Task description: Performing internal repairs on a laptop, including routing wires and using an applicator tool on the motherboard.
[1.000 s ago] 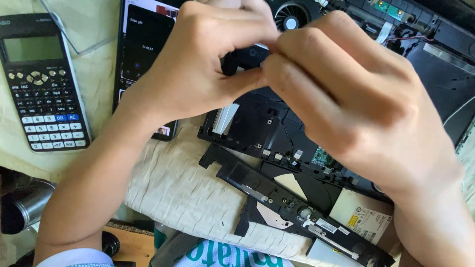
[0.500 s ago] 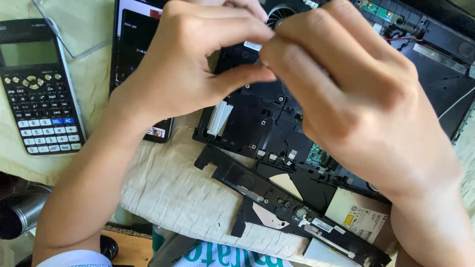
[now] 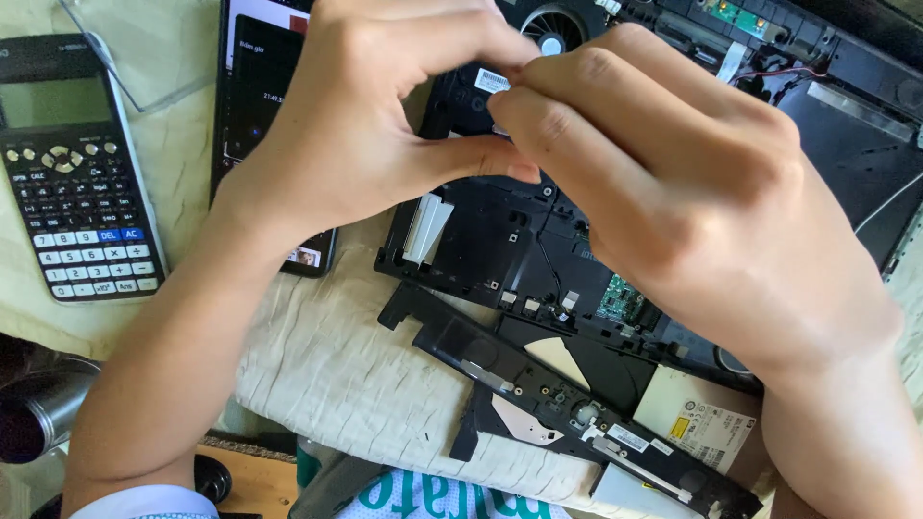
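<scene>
My left hand (image 3: 375, 125) and my right hand (image 3: 673, 183) meet above an opened laptop base (image 3: 500, 240). Together their fingertips pinch a small black part with a white sticker (image 3: 488, 81), which is mostly hidden by the fingers. The laptop's cooling fan (image 3: 553, 29) shows just behind the hands, and a bit of green circuit board (image 3: 620, 298) lies below my right hand. A long black plastic strip (image 3: 538, 394) removed from the laptop rests in front, on a beige cloth (image 3: 356, 384).
A dark scientific calculator (image 3: 72, 183) lies at the left, with a clear plastic cover (image 3: 144, 43) behind it. A phone with a lit screen (image 3: 260, 86) sits under my left wrist. A metal cylinder (image 3: 38, 413) is at the lower left. An optical drive (image 3: 697, 418) sits at the lower right.
Both hands have stayed together on the small part, shifting slightly up and right over the laptop. The view has moved a little closer.
</scene>
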